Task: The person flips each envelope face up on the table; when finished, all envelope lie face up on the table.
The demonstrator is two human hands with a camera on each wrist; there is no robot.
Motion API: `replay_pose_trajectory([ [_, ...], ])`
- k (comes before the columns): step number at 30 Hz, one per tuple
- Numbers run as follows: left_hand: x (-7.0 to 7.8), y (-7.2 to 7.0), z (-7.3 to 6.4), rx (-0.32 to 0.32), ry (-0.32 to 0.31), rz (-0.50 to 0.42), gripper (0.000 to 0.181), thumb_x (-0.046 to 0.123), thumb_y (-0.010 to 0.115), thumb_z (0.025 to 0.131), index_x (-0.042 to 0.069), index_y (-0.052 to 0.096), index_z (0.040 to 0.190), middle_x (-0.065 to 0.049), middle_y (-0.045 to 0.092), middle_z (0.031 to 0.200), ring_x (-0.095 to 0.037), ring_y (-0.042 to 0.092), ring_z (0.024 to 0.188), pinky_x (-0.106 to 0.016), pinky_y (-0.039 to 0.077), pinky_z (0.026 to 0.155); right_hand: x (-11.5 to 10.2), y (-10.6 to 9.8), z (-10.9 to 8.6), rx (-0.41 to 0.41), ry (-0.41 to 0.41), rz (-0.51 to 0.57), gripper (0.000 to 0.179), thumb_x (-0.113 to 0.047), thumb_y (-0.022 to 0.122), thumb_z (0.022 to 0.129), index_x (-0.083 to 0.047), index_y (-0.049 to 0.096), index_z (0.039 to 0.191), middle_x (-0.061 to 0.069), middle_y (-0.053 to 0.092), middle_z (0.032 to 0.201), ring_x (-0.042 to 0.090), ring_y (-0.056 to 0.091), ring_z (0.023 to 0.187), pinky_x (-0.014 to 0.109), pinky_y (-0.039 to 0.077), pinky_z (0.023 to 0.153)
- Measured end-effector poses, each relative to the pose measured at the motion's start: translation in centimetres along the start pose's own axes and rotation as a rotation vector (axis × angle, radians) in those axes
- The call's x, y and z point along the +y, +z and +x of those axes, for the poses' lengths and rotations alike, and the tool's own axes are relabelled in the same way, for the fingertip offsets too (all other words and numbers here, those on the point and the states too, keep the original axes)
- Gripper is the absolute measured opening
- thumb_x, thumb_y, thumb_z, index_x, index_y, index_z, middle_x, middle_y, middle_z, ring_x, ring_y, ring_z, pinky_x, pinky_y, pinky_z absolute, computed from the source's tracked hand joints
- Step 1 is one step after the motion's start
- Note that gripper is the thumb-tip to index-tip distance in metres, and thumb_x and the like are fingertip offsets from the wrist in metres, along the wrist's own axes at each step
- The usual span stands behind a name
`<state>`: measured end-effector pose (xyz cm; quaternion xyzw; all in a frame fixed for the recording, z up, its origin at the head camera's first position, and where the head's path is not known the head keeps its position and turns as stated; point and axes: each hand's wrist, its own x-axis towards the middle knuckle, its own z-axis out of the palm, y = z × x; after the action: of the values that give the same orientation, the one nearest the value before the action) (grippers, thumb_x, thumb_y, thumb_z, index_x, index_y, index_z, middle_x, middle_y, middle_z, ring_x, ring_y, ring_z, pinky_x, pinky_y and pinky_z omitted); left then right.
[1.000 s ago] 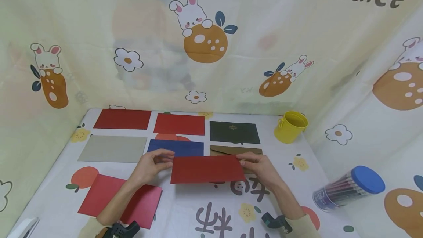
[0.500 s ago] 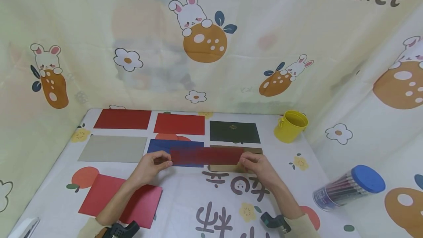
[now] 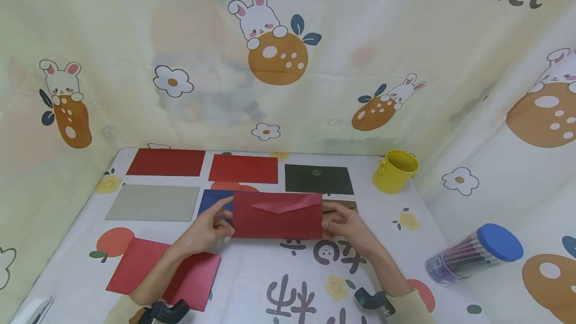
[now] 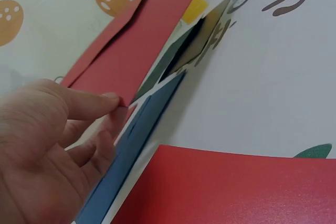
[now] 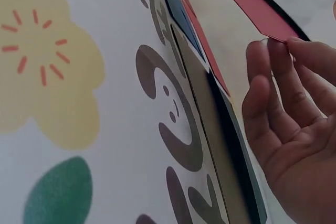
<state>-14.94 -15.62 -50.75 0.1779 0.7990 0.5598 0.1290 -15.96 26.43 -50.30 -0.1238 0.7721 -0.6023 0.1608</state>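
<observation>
Between both hands a red envelope (image 3: 277,221) is held up off the table, its flap side toward the head camera and the pointed flap at the top. My left hand (image 3: 204,231) pinches its left end; in the left wrist view the thumb lies on the envelope (image 4: 123,51) near a lower corner. My right hand (image 3: 351,226) pinches the right end, and the right wrist view shows thumb and fingertips at a corner. Behind the held envelope, a blue envelope (image 3: 211,206) and a brown envelope (image 3: 348,205) are partly hidden.
Dark red (image 3: 166,163), bright red (image 3: 243,169), dark green (image 3: 319,180) and grey (image 3: 153,204) envelopes lie flat at the back. A pinkish-red card (image 3: 193,284) lies under the left forearm. A yellow bucket (image 3: 395,171) and a blue-lidded pencil jar (image 3: 472,256) stand right.
The red envelope has turned over: its plain side showed first, then it tilted nearly edge-on, and now its flap side faces the head camera. Both hands keep hold of its ends.
</observation>
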Motion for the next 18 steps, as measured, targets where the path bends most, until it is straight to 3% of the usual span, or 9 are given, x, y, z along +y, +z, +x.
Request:
replay_pose_trajectory([
  [7, -0.29, 0.12, -0.13, -0.078, 0.022, -0.004, 0.094, 0.001, 0.072, 0.090, 0.022, 0.016, 0.162, -0.014, 0.057, 0.124, -0.021, 0.071, 0.092, -0.030, 0.057, 0.071, 0.04, -0.34, -0.13, -0.102, -0.012, -0.017, 0.075, -0.012, 0.068, 0.096, -0.031, 0.030, 0.158, 0.021, 0.070, 0.089, 0.038, 0.068, 0.084, 0.040, 0.057, 0.084],
  [13, -0.02, 0.23, -0.40, -0.097, 0.018, 0.016, 0.093, 0.005, 0.074, 0.090, 0.020, 0.017, 0.161, -0.013, 0.059, 0.120, -0.021, 0.071, 0.092, -0.029, 0.056, 0.072, 0.13, -0.54, -0.25, -0.137, -0.018, -0.018, 0.075, -0.010, 0.068, 0.095, -0.029, 0.030, 0.157, 0.020, 0.072, 0.089, 0.037, 0.070, 0.085, 0.039, 0.057, 0.084],
  [18, -0.12, 0.31, -0.42, -0.095, -0.018, 0.023, 0.075, 0.013, 0.070, 0.095, 0.015, 0.027, 0.156, -0.009, 0.066, 0.110, -0.020, 0.072, 0.091, -0.031, 0.056, 0.074, 0.44, -0.59, -0.35, -0.155, -0.003, -0.035, 0.072, -0.013, 0.069, 0.095, -0.023, 0.033, 0.156, 0.018, 0.074, 0.092, 0.039, 0.070, 0.085, 0.040, 0.055, 0.082],
])
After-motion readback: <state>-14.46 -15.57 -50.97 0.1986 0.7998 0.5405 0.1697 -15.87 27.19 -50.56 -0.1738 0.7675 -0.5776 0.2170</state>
